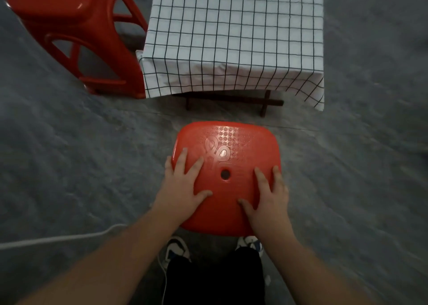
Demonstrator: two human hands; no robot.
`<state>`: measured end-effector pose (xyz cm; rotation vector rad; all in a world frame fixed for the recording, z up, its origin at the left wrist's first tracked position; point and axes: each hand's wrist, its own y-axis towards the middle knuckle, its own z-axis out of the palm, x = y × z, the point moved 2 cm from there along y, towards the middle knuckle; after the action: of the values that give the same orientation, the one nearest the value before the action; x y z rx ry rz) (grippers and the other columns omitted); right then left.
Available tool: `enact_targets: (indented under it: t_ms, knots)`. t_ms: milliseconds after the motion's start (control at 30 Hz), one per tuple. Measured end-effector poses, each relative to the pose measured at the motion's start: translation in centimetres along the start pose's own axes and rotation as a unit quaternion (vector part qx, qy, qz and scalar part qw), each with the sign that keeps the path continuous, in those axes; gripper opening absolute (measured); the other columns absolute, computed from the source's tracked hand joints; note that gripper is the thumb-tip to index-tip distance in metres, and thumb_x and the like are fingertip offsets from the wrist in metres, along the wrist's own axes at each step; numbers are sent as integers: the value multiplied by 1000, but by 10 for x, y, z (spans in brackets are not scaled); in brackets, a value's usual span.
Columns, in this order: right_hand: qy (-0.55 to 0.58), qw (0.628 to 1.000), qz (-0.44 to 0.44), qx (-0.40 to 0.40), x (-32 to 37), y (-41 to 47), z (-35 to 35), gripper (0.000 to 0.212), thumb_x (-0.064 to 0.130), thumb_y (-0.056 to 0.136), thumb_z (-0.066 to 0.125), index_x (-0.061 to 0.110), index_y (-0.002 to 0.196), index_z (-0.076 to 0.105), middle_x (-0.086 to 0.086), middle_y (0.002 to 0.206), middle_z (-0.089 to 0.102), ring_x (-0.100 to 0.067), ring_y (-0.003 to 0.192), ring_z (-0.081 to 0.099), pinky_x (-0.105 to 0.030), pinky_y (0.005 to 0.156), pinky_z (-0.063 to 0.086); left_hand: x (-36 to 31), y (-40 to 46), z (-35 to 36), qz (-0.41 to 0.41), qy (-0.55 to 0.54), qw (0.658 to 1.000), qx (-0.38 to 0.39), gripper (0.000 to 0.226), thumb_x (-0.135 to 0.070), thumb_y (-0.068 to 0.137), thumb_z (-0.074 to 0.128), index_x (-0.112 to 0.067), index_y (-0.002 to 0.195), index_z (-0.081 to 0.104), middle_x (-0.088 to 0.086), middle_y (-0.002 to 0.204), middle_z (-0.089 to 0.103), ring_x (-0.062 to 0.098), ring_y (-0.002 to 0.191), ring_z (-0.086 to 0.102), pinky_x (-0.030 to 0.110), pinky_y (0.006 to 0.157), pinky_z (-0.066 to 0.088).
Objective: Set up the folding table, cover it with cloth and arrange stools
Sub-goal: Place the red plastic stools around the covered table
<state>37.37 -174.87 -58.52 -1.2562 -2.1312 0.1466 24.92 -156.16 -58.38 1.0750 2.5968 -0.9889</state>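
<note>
The task looks close to done. At the far left, one red stool (pixel 76 38) already stands on the grey floor (pixel 69 154), touching or just beside the left side of the bench (pixel 261 103). The bench is up on its dark legs and covered by a white checked cloth (pixel 231 31), which hangs down its near side and droops lower at the right corner. What seems left is placing a second stool (pixel 228 177) at the near side, and perhaps more stools that are out of view.

That second stool sits just short of the bench's near edge, directly under the hands. The left hand (pixel 183 188) lies flat and open on the left part of the seat, fingers spread, with the outer fingers at the rim. The right hand (pixel 266 195) rests the same way on the right part, its outer fingers over the edge. The seat's small centre hole lies between them. Whether the stool's feet touch the floor cannot be told. A white cable (pixel 58 237) trails across the floor at the lower left.
</note>
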Motion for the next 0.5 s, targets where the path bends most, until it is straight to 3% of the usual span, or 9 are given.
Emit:
enact_targets:
  t_ms: [267, 500]
  knots:
    - [22, 999, 29, -5, -3, -26, 28, 81, 39, 84, 74, 38, 152, 29, 2, 164, 1, -32, 146, 9, -52, 118, 22, 20, -13, 12, 16, 15, 999, 24, 91, -61, 84, 62, -46, 155, 6, -12, 162, -16, 35, 149, -14, 62, 116, 25]
    - [16, 1000, 22, -15, -14, -33, 42, 72, 32, 87, 72, 30, 150, 37, -7, 164, 6, -37, 147, 11, -53, 119, 20, 25, -20, 27, 9, 12, 1000, 18, 91, -59, 85, 63, -43, 156, 9, -13, 162, -18, 35, 149, -15, 62, 116, 24]
